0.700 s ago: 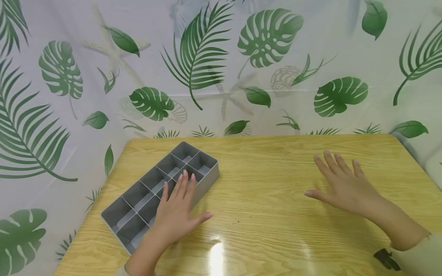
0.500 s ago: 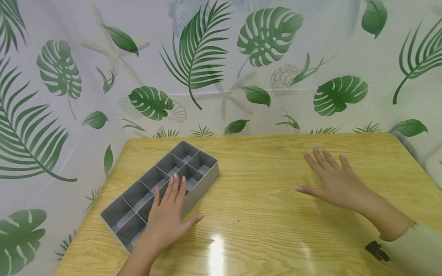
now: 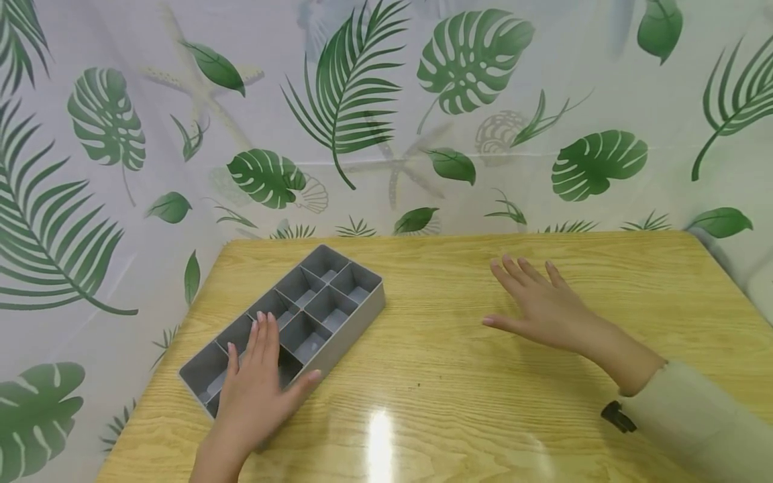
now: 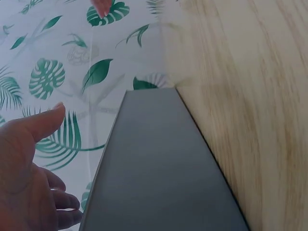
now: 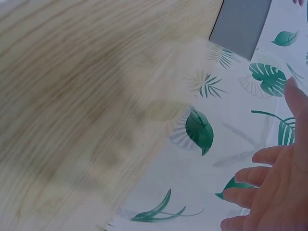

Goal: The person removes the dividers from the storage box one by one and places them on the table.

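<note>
Viewing the scene remotely through the head camera, I see a gray compartment box (image 3: 356,327) set diagonally on the left part of a yellow wood-grained table (image 3: 447,429), its far end toward the backdrop (image 3: 374,218). Two rows of compartments run along its length, and several near ones are masked by the person's left hand (image 3: 253,396). That hand lies over the near half of the box, palm down; its three middle fingers are straight and close together, the little finger slightly apart and the thumb spread wide. Whether it touches the rim I cannot tell. From the left wrist I see the box's smooth gray outer wall beside this hand. The right hand (image 3: 549,312) hovers over the right part of the table, well apart from the box, with fingers extended and slightly fanned, thumb held away from them. A pale sleeve (image 3: 694,416) covers its forearm; beside the cuff is a small dark fitting (image 3: 618,416), too small for me to make out any lettering. The backdrop's printed matter is pictorial: green leaf prints (image 3: 594,168), with fainter shell prints (image 3: 314,194) and starfish prints (image 3: 395,164).
</note>
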`<state>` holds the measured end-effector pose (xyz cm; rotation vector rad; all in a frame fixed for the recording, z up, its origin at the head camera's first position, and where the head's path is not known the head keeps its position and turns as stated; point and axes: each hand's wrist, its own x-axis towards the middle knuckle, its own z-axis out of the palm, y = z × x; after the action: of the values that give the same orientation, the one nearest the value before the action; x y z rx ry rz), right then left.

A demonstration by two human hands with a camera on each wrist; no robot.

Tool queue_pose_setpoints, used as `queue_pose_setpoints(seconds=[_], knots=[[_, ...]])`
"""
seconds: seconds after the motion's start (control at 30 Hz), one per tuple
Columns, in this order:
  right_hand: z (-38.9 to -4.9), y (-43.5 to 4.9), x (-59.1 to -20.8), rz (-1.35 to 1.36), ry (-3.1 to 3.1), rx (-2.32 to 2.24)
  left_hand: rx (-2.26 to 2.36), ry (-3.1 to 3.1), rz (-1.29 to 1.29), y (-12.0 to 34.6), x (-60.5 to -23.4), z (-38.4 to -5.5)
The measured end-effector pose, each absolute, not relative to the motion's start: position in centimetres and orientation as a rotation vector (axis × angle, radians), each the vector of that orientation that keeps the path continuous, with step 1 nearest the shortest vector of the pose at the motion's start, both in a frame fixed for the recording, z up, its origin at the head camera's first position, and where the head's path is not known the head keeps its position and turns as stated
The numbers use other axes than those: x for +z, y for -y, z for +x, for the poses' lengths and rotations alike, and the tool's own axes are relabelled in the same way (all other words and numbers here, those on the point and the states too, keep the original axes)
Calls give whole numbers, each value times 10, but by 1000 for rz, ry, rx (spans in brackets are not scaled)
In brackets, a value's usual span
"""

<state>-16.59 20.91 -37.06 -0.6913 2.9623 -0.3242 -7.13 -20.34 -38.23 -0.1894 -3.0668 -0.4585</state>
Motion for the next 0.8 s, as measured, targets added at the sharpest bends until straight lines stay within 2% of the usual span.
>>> queue_pose_setpoints(seconds=[0.37,0.8], knots=[[-178,-192,-374,-755,-2951,-349,-591,3126,-19,234,-375,-56],[-206,-147,-375,-856,-2895,-486,-922,3196,267,264,-388,-39]])
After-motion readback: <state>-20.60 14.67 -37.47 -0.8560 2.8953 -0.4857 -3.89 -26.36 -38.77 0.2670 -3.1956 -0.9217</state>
